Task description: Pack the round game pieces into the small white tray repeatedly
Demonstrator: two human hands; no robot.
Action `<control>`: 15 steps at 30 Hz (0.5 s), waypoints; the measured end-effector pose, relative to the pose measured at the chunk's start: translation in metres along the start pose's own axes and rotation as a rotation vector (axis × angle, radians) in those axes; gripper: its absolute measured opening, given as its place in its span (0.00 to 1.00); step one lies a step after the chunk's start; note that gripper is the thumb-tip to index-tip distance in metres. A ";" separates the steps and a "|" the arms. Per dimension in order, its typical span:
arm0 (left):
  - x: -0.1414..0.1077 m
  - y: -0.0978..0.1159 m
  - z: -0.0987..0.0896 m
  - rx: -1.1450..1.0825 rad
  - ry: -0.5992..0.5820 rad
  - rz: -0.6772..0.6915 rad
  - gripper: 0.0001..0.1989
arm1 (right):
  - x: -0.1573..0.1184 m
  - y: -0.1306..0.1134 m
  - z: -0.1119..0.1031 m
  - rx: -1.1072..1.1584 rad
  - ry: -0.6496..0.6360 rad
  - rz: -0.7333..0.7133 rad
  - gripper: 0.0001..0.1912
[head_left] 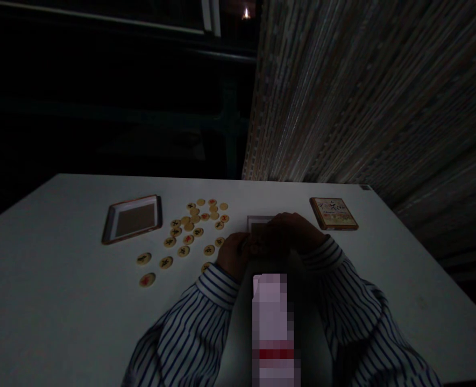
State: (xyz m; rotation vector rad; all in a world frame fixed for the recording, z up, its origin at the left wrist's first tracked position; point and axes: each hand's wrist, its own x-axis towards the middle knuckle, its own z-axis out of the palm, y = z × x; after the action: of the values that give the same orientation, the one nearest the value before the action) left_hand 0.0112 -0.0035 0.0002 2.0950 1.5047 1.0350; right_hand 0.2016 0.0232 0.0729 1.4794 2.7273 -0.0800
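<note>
My left hand (233, 253) and my right hand (295, 230) meet over a small pale-edged tray (259, 219) at the middle of the white table. Both have bent fingers turned inward in deep shadow. Whatever they grip there is too dark to name. Faint round shapes, perhaps game pieces, show between them. To the left of my left hand lie several round wooden Chinese chess pieces (188, 239) with red or black characters, some face down. The nearest piece (220, 242) lies right beside that hand.
An open, shallow box half (132, 230) rests at the back left of the white table (80, 322). A square printed box lid (334, 213) lies at the back right. Behind the table hangs a string curtain (302, 107). A pixelated pale patch covers the bottom centre.
</note>
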 end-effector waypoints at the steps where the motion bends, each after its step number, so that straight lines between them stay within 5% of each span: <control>1: 0.000 0.001 0.000 -0.001 -0.002 0.005 0.12 | -0.002 0.002 -0.001 0.011 0.022 0.017 0.13; 8: -0.003 0.000 -0.002 0.008 0.012 0.045 0.11 | -0.027 0.005 0.002 0.120 0.125 0.123 0.15; 15: -0.014 -0.002 -0.005 0.009 0.003 0.105 0.13 | -0.062 -0.007 0.026 0.290 0.176 0.171 0.20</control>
State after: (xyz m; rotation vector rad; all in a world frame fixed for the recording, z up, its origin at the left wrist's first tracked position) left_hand 0.0044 -0.0161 -0.0027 2.1998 1.4170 1.0708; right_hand 0.2297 -0.0343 0.0507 1.8725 2.8034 -0.3719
